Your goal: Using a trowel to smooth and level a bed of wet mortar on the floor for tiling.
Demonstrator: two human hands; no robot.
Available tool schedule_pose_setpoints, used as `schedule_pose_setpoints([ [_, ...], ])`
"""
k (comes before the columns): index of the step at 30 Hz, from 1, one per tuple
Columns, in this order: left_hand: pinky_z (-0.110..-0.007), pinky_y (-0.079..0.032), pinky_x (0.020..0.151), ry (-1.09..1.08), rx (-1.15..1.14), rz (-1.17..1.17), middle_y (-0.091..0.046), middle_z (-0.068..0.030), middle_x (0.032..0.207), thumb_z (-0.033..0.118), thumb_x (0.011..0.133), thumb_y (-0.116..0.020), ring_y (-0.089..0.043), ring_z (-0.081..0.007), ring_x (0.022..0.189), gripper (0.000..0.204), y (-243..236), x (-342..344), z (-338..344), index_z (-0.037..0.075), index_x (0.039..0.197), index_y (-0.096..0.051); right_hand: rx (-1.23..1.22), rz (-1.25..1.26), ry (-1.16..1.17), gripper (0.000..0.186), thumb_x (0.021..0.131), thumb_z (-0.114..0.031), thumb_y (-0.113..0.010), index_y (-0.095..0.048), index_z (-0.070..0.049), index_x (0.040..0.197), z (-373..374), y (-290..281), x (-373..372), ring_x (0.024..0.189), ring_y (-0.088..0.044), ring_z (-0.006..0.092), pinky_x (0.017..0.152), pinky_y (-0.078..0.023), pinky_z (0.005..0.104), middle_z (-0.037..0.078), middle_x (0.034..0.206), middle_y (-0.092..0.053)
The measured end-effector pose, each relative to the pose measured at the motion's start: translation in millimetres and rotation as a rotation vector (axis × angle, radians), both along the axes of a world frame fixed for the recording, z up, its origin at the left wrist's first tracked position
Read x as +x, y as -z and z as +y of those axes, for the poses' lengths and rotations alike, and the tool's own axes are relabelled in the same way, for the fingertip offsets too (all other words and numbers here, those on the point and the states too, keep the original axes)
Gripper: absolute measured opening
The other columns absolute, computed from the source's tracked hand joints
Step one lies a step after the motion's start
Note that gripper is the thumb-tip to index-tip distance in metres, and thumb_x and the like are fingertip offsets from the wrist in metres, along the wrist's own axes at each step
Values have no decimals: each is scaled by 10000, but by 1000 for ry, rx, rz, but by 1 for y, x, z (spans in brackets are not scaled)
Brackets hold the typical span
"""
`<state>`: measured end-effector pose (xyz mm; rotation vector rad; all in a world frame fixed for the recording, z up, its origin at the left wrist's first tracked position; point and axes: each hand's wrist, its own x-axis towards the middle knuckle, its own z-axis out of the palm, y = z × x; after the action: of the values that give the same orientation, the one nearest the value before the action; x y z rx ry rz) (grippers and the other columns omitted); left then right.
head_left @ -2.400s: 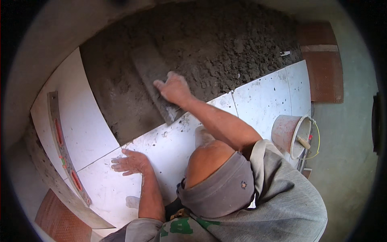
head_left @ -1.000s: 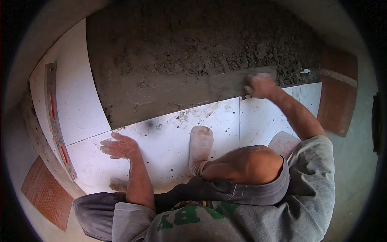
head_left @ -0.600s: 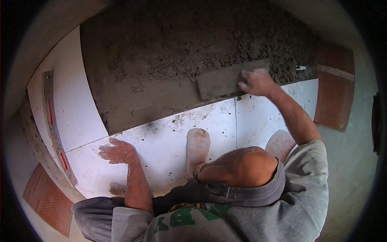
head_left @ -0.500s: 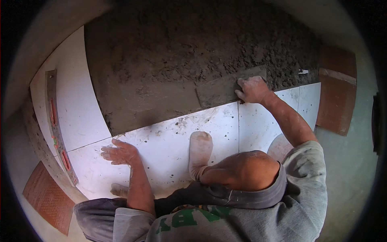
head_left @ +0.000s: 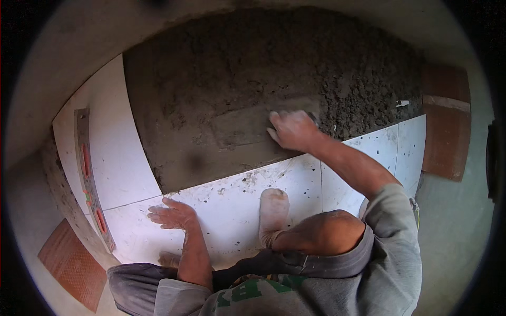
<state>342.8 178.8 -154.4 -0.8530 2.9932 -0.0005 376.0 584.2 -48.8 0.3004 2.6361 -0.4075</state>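
My right hand is closed round a flat rectangular trowel, its grip hidden under the fingers. The mortar-smeared trowel blade lies on the dark wet mortar bed, close to the near edge, and is hard to tell from the mortar. Resting on the white floor tile is my left hand, fingers spread and nothing in it, just below the mortar's left corner. Smooth mortar lies around and left of the blade; to its right the mortar is rough and lumpy.
A spirit level with red inserts lies along the left white tile. Patterned reddish-brown sheets rest at the left and right. A small white piece sits on the rough mortar. My bare foot stands on white tile.
My right hand has drawn the trowel leftward across the mortar. My left hand keeps its place on the tile. The whole view has shifted slightly.
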Motion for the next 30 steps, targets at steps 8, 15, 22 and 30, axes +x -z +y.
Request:
schedule_pose_setpoints([
  [8, -584, -160, 1118, -3, -35, -62, -105, -224, 1559, 536, 997, -226, -102, -362, 1451, 712, -15, -3, 4, 57, 1513, -123, 282, 98, 294, 378, 893, -374, -553, -630, -44, 1061, 93, 0, -83, 976, -642, 363, 852, -506, 466, 183, 993, -679],
  [15, -579, -116, 1132, -3, -27, -46, -57, -181, 1579, 577, 981, -211, -65, -334, 1463, 740, -6, 1, 9, 89, 1525, -88, 420, 116, 722, 487, 847, -374, -613, -597, -16, 1176, 155, 0, -60, 1053, -614, 363, 892, -488, 472, 224, 1068, -656],
  [22, -628, -168, 1096, 44, -113, -81, -48, -216, 1568, 532, 997, -246, -77, -383, 1450, 717, 1, 0, -7, 69, 1520, -84, -4, 277, 1046, 605, 804, -359, -637, -544, 66, 1225, 94, -3, 34, 1130, -564, 396, 966, -449, 428, 293, 1223, -564],
  [30, -636, -155, 1093, 37, -97, -133, -24, -228, 1566, 512, 1003, -251, -51, -394, 1450, 711, -5, 1, -11, 65, 1520, -56, -409, 153, 1320, 217, 767, -148, -571, -660, 33, 847, 62, 19, -29, 858, -644, 384, 743, -520, 447, 256, 893, -651],
])
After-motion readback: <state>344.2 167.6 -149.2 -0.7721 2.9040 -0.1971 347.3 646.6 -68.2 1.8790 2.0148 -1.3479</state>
